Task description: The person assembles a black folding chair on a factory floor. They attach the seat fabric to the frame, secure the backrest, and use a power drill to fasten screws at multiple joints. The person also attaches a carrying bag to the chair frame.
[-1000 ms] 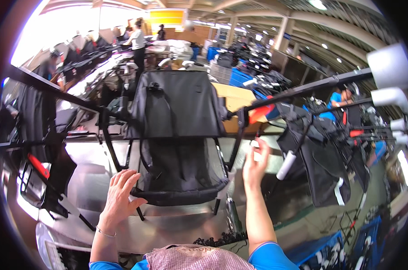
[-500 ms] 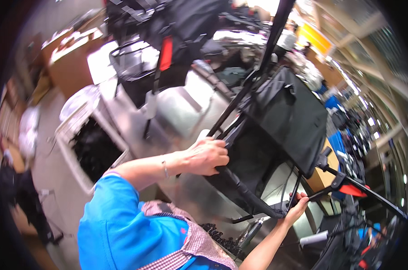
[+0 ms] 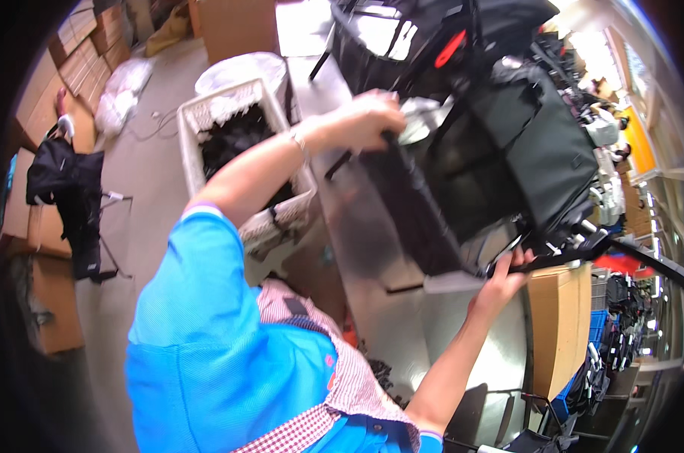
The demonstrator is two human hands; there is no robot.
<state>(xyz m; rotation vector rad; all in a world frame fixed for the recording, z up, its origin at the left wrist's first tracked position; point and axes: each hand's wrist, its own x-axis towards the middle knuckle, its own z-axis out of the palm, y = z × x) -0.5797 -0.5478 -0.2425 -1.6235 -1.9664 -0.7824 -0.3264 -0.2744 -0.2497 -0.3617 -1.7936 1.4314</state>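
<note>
left hand (image 3: 368, 119): closed on the top edge of the black fabric seat (image 3: 508, 151), steadying it
right hand (image 3: 500, 281): fingers curled round the lower frame bar (image 3: 583, 245), bearing the weight
seat: tilted above the steel desk (image 3: 372, 249)
basket (image 3: 206, 113): white, beside desk, holding black parts

Both hands grip a black folding bag (image 3: 508, 151) over the metal counter (image 3: 402, 302): the left hand (image 3: 368, 119) at its upper edge, the right hand (image 3: 500, 283) at its lower frame. A white basket (image 3: 206, 121) of dark items stands beside it.
</note>
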